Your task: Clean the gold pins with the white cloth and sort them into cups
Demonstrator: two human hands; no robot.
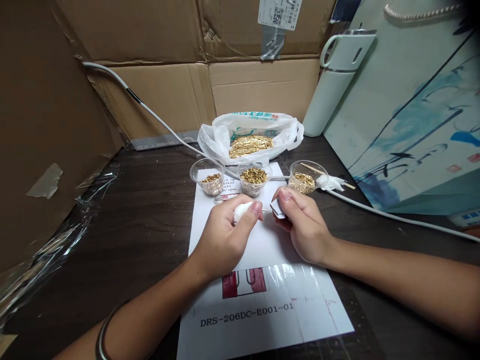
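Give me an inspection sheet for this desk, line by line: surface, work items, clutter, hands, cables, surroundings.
Surface: dark tabletop with a printed sheet marked DRS-206DC-E001-01.
Work items: left cup, middle cup and right cup, each holding small gold-coloured pieces; plastic bag behind them, holding long gold-coloured pins.
Clutter: stick with white wrapping, at the right cup.
Hands: left hand pinches a white wad, thin metal tip protruding; right hand pinches a small white piece.
Cables: white cable runs across the tabletop, behind the cups.
Surroundings: cardboard behind and left; pale flask and painted panel right.
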